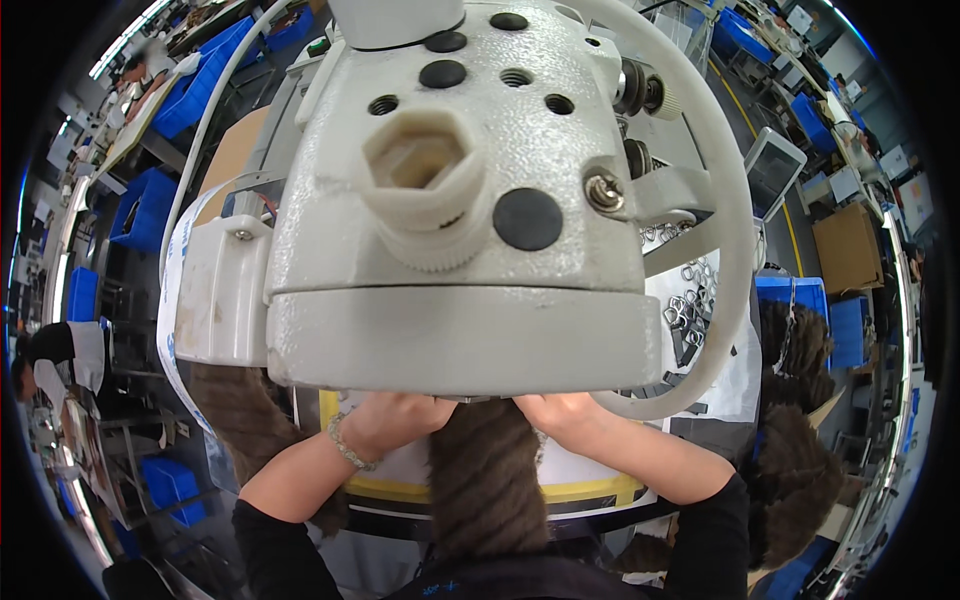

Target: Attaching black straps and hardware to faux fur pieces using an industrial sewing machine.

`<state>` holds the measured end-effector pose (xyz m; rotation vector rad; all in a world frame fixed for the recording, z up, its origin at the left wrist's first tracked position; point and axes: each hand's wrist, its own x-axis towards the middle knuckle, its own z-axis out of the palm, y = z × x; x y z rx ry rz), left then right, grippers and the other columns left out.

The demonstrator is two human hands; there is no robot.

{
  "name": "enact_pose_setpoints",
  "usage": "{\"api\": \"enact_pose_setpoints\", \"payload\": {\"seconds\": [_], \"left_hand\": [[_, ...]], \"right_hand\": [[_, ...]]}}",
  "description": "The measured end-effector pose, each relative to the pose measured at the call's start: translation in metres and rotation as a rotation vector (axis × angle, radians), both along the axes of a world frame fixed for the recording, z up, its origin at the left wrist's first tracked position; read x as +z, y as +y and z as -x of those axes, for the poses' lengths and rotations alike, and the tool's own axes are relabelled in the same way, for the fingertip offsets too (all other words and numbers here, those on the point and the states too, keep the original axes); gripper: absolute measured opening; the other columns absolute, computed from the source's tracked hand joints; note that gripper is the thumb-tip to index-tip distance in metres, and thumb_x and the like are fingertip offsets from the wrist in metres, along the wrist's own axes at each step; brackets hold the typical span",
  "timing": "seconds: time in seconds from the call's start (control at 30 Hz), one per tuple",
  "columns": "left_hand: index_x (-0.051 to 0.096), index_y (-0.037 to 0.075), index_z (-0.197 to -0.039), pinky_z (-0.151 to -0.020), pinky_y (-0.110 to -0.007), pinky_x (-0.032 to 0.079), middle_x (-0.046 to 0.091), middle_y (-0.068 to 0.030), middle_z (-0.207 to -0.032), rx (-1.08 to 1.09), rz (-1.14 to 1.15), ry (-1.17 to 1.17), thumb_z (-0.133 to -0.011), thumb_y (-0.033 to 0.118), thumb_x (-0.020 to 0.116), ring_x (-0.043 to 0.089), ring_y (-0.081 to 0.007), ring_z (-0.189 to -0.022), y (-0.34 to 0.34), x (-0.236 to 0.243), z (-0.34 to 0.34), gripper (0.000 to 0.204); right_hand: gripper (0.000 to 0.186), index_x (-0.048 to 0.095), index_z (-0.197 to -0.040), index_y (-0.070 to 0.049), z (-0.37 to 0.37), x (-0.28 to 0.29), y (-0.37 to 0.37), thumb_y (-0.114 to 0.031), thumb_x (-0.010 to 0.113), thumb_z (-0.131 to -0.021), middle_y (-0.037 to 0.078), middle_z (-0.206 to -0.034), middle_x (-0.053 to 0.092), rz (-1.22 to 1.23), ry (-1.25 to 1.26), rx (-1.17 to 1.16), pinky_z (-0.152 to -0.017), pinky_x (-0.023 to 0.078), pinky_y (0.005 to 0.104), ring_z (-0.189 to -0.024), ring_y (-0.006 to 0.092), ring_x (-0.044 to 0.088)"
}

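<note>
Fur [487, 485] runs from under the machine [460, 335] over the desk [575, 471] edge, between left hand [390, 422] and right hand [560, 415], probably so both sides stay steady. With fingertips hidden, I cannot tell whether either hand pinches it.

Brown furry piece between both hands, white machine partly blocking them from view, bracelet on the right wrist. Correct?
Wrong wrist: the head view shows the bracelet on the left. The brown furry piece is between left hand and right hand, white machine partly blocking them.
</note>
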<state>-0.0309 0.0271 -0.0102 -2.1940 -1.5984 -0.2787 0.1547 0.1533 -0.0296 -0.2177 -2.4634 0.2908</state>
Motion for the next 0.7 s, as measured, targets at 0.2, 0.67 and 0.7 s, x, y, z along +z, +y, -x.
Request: {"api": "enact_pose_setpoints", "payload": {"seconds": [0.2,0.67,0.7], "left_hand": [[0.066,0.002,-0.113,-0.096,-0.044,0.047,0.062,-0.0132,-0.115,0.023,0.017,0.078,-0.082,0.013,0.056,0.059,-0.0287,-0.109,0.000,-0.001,0.001,0.034],[0.066,0.004,-0.114,-0.091,-0.039,0.050,0.064,-0.0100,-0.113,0.054,0.053,0.203,-0.083,0.013,0.055,0.060,-0.0252,-0.106,-0.002,-0.002,0.002,0.034],[0.066,0.004,-0.114,-0.091,-0.039,0.050,0.064,-0.0100,-0.113,0.057,0.056,0.205,-0.083,0.013,0.055,0.060,-0.0252,-0.106,-0.002,-0.004,0.002,0.034]], "right_hand": [[0.014,0.054,-0.074,-0.006,-0.002,-0.003,0.002,0.001,0.064,-0.068,0.005,-0.070,0.048,-0.137,-0.002,-0.007,-0.063,0.044,0.0319,-0.070,0.0190,0.054],[0.022,0.066,-0.085,-0.006,-0.002,-0.030,0.004,-0.006,0.065,-0.064,0.004,-0.067,0.047,-0.141,0.075,-0.025,-0.061,0.039,0.0324,-0.060,0.0187,0.048],[0.021,0.065,-0.084,-0.006,-0.003,-0.028,0.004,-0.006,0.065,-0.063,0.004,-0.067,0.047,-0.177,0.030,-0.036,-0.061,0.040,0.0327,-0.060,0.0187,0.049]]}}
